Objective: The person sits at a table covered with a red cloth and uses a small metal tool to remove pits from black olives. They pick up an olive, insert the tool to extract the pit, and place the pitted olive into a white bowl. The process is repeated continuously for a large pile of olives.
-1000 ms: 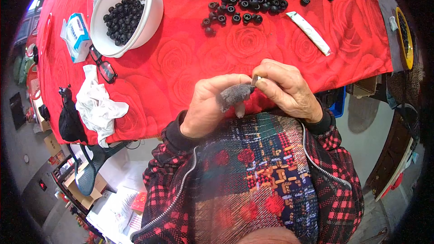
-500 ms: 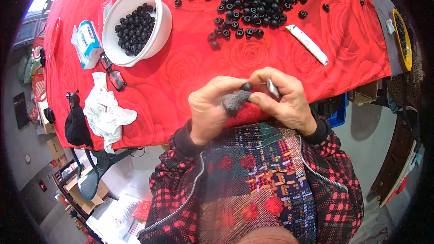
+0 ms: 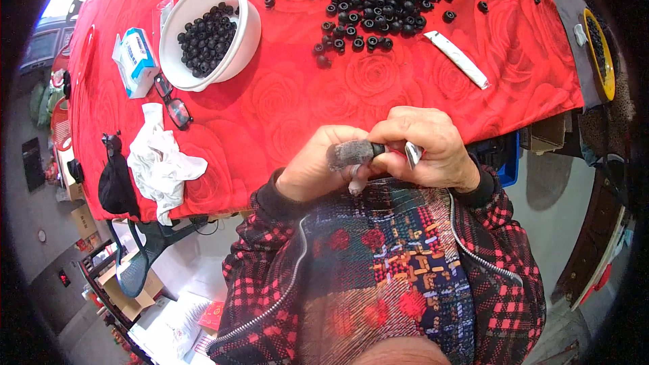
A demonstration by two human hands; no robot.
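Observation:
Close to my body, above the table's near edge, my two hands meet. My left hand [image 3: 316, 165] pinches a small round black piece [image 3: 378, 150], mostly covered by fingers. A grey fuzzy sleeve [image 3: 349, 154] covers one digit of that hand, apparently the thumb, and its end touches the piece. My right hand [image 3: 433, 145] is closed around a flat silvery blade-like tool [image 3: 413, 154], whose end shows between the fingers. Its fingertips press against the black piece from the right. Several similar black pieces [image 3: 378, 0] lie heaped at the far side, some showing hollow ringed ends.
A white bowl [image 3: 249, 34] of black pieces stands at the left on the red tablecloth [image 3: 270, 108]. Near it lie a blue-white tissue pack [image 3: 138, 61], glasses [image 3: 177, 111] and a white cloth [image 3: 162, 162]. A white strip-shaped packet [image 3: 456, 59] lies right; a yellow-rimmed container [image 3: 608, 74] is farther right.
The grey-covered digit has swung to point right, and the black piece has moved from above it to its end. Both hands sit slightly closer to my body.

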